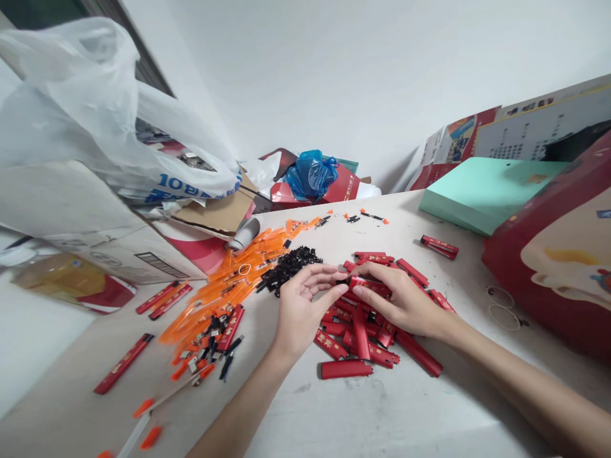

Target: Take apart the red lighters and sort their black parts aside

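Over red casings (361,334), inward-turned left grip (303,305) pinching black piece (342,281), right grip (405,299) pinching casing (359,282)

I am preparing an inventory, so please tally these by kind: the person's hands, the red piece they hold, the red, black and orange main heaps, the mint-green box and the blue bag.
Hands, left hand and right hand: 2
Held red piece: 1
Main heaps, red heap, black heap and orange heap: 3
Mint-green box: 1
Blue bag: 1
Total: 8
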Tool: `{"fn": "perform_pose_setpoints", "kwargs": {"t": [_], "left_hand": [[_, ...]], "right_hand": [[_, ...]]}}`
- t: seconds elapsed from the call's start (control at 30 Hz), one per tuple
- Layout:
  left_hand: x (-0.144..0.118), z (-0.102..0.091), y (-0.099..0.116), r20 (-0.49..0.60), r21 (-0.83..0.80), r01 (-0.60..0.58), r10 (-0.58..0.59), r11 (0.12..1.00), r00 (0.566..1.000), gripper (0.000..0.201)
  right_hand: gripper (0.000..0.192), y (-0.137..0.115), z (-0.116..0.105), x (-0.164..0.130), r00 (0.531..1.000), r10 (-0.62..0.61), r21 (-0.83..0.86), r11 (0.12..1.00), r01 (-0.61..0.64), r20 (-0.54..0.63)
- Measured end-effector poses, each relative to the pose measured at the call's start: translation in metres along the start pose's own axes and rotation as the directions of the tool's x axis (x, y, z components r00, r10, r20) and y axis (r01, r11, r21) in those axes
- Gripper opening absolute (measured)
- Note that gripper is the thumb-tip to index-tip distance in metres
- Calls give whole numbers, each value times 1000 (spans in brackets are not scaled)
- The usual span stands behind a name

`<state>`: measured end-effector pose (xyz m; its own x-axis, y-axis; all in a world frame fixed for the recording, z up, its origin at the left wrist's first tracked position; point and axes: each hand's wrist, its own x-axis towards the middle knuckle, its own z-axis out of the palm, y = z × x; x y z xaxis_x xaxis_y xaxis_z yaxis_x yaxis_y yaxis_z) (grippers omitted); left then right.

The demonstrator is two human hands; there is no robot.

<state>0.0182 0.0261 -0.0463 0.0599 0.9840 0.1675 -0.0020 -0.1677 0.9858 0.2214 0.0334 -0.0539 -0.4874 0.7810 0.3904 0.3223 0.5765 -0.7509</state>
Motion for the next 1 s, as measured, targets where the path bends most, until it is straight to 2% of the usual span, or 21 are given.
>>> {"fn": "perform_pose_setpoints", "kwargs": {"t": [0.43, 0.6, 0.73, 0.83, 0.93, 1.0], "left_hand": [[1, 0, -3, -24, -25, 4, -5, 1000, 1000, 29], [3, -2, -7, -33, -31, 10, -11, 999, 999, 28], [3, -3, -8, -30, -31, 3, -3, 1000, 1000, 27], [2, -3, -8, -33, -28, -3, 2, 1000, 999, 28], [3, -4, -8, -52, -33, -6, 5, 999, 999, 29], [3, -4, -9, -75, -34, -12, 9, 999, 997, 30]], "right_hand": [[20, 0, -1, -2, 995, 96, 71, 993, -96, -5], [18, 6, -2, 1, 986, 52, 43, 998, -46, -159], [16, 9, -7, 3, 953, 52, 79, 996, -29, -300], [19, 6, -9, 3, 925, 170, 221, 970, -97, -339], [20, 1, -10, 3, 913, 282, 423, 895, -139, -296], [20, 0, -9, 3, 918, 310, 488, 858, -157, -249]]}}
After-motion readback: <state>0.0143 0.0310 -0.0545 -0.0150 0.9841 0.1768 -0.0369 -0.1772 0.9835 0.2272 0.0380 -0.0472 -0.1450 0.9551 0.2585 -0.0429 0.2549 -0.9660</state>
